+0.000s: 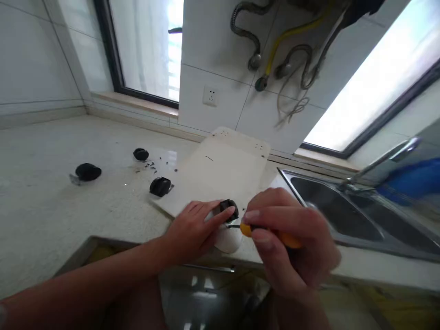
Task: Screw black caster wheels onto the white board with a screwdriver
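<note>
My left hand [194,227] is closed around a black caster wheel [229,208], holding it on the near end of a white board [227,167]. In my right hand [292,238] is a screwdriver [246,229] with a yellow and black handle. Its thin dark shaft points left, and the tip meets the caster's base by my left fingertips. Whether a screw sits under the tip cannot be made out. Another black caster wheel [160,186] lies at the board's left edge. Several small dark screws [151,165] are scattered left of the board.
Two more casters, one nearer [88,172] and one farther [140,154], rest on the pale countertop [44,192]. To the right is a steel sink [330,206] with a faucet [381,160]. Hoses and a yellow pipe [280,39] run along the tiled wall above a socket [210,96].
</note>
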The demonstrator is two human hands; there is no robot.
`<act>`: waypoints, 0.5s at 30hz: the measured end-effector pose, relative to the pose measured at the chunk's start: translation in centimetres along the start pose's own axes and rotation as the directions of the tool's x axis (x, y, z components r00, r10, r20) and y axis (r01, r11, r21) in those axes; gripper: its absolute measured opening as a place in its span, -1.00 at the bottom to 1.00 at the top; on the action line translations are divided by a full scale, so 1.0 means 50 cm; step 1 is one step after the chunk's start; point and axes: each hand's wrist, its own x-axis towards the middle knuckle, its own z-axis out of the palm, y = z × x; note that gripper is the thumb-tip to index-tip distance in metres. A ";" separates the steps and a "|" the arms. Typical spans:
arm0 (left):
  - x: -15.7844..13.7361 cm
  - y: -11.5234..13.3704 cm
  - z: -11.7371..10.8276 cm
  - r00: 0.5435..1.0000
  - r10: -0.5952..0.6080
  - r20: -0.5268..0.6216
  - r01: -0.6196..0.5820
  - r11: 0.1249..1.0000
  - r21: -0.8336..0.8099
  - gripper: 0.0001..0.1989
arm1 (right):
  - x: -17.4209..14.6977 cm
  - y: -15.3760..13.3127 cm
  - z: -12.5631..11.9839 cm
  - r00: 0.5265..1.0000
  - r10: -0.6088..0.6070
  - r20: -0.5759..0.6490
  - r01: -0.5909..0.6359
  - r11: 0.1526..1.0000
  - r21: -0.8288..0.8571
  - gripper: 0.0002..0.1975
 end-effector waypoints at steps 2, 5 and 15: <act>0.003 -0.002 0.004 0.999 0.033 -0.020 -0.032 0.999 0.019 -0.27 | -0.010 -0.016 0.020 0.996 0.042 -0.074 -0.030 0.988 0.152 -0.75; 0.006 -0.004 0.008 0.998 0.054 -0.040 -0.053 0.998 0.033 -0.29 | -0.015 -0.031 0.030 0.987 0.156 -0.028 -0.140 0.940 0.310 -0.83; 0.002 -0.001 0.001 1.000 0.026 -0.017 -0.026 1.000 0.007 -0.32 | 0.012 -0.069 -0.010 0.976 0.170 0.136 -0.113 0.930 -0.350 -0.62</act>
